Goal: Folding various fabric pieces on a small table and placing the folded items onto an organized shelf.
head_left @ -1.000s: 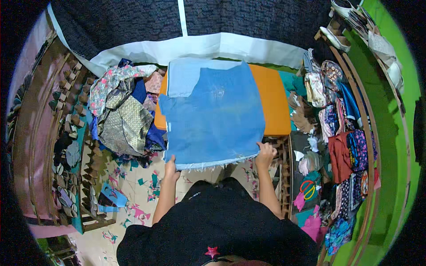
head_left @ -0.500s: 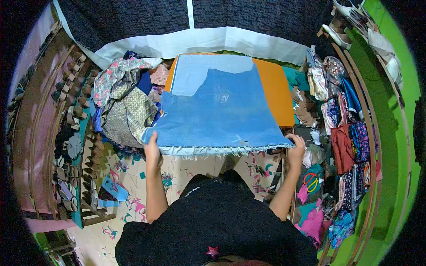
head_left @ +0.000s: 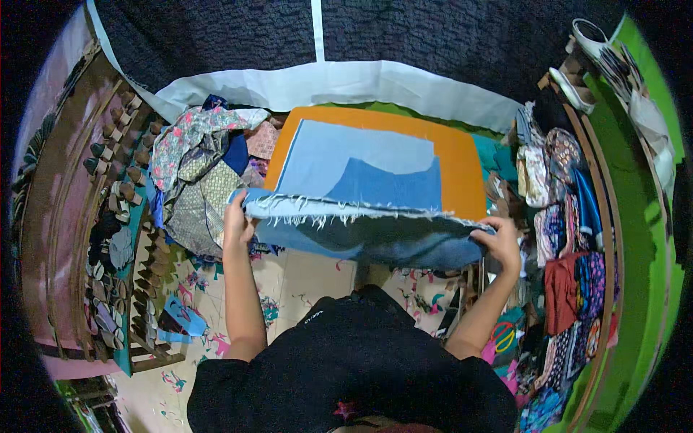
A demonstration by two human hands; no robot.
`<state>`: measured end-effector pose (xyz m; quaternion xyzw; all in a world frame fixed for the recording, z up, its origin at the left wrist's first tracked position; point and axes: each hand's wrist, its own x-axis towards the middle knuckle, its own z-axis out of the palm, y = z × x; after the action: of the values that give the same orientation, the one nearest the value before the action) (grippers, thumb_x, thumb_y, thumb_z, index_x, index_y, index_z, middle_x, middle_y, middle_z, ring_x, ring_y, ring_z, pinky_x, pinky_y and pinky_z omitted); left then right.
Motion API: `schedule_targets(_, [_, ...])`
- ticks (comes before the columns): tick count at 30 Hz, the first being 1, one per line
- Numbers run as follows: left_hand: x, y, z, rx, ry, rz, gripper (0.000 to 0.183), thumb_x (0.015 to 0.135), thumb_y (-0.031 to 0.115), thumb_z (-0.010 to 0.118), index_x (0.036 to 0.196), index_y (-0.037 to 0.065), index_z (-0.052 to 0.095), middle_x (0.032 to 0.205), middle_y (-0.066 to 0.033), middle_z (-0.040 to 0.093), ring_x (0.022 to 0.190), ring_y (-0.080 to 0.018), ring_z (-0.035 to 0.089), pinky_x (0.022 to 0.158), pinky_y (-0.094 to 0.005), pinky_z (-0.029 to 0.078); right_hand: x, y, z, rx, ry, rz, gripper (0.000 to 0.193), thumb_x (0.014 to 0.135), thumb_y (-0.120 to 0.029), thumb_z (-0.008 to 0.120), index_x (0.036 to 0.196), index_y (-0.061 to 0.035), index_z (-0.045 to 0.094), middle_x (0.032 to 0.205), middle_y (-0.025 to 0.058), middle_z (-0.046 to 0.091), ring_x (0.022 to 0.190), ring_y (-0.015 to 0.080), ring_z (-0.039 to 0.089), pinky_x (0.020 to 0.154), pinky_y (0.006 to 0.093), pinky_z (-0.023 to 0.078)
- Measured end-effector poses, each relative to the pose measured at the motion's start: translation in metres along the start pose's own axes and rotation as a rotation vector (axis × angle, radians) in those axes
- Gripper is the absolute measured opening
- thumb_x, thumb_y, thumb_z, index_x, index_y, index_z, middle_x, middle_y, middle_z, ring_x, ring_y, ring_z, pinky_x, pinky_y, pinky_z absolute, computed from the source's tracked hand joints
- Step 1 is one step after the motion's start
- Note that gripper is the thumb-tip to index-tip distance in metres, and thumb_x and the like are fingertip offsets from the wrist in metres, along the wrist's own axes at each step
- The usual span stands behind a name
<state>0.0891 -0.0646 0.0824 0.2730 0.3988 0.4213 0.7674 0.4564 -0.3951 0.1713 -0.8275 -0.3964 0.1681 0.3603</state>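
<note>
A blue denim piece [head_left: 393,187] with a cut, curved far edge lies partly on a paler denim piece [head_left: 354,148]. Both rest on an orange board [head_left: 462,162] in front of me. The near, frayed edge of the denim is raised, and its dark and light underside hangs toward me. My left hand [head_left: 237,222] pinches the left corner of that frayed edge. At the opposite corner, my right hand [head_left: 502,244] grips the denim between thumb and fingers. The lifted cloth hides the board's near side.
Left of the board sits a heap of patterned fabrics [head_left: 209,169]. Folded cloths [head_left: 567,281] fill a rack on the right, with yellow-and-red-handled scissors [head_left: 504,338] nearby. Wooden racks of shoe forms [head_left: 119,187] stand at left. Coloured scraps [head_left: 216,343] litter the tiled floor.
Both hands have lifted the denim's near frayed edge up and tilted it, so its underside now shows. The paler denim and orange board beyond are more exposed. My head view has shifted slightly.
</note>
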Motion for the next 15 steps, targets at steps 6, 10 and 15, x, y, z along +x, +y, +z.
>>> schedule_targets(6, [0.154,0.004,0.037,0.135,-0.15,-0.057,0.022,0.082,0.023,0.041,0.083,0.004,0.052,0.071,-0.0046,0.057,0.061,-0.0163,0.057,0.048,-0.0295,0.047,0.177,0.038,-0.002,0.098,-0.036,-0.088,0.02,0.061,-0.008,0.067,0.075,0.0031,0.058,0.07,0.0065,0.059,0.066,0.0128,0.053,0.062,0.0264,0.042])
schedule_targets(10, [0.198,-0.017,0.123,0.169,-0.078,-0.124,0.044,0.08,0.037,0.045,0.11,0.006,0.042,0.107,-0.0116,0.048,0.094,-0.0272,0.05,0.076,-0.0389,0.044,0.292,0.114,0.062,0.148,0.331,-0.131,0.035,0.065,-0.012,0.065,0.094,0.0009,0.051,0.079,0.0094,0.056,0.072,0.018,0.053,0.068,0.0295,0.042])
schedule_targets(15, [0.238,-0.099,0.077,0.824,0.033,0.315,0.044,0.08,0.032,0.047,0.114,0.004,0.042,0.115,-0.0154,0.044,0.103,-0.0246,0.045,0.086,-0.0347,0.035,0.3,0.156,0.161,-0.15,0.399,0.048,0.053,0.068,-0.02,0.063,0.108,0.0042,0.038,0.103,0.0219,0.043,0.099,0.0337,0.042,0.084,0.0392,0.035])
